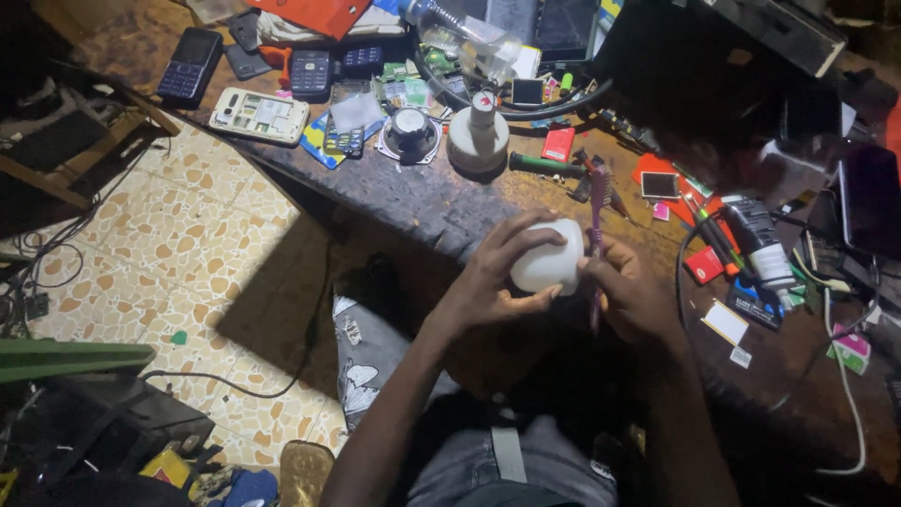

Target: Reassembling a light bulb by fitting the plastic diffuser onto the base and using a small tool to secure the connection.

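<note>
My left hand (495,272) grips a white rounded plastic bulb housing (549,258) from the left, just in front of the workbench edge. My right hand (631,291) holds a purple toothbrush (597,221) upright against the right side of the housing, bristles at the top. Both hands are above my lap, close together.
The dark workbench (422,192) is crowded: a white bulb base (479,136), a small speaker (410,131), several phones (259,115), a green-handled screwdriver (544,166), a glue tube (760,244) and cables. Patterned tile floor (178,235) lies to the left with wooden pieces and wires.
</note>
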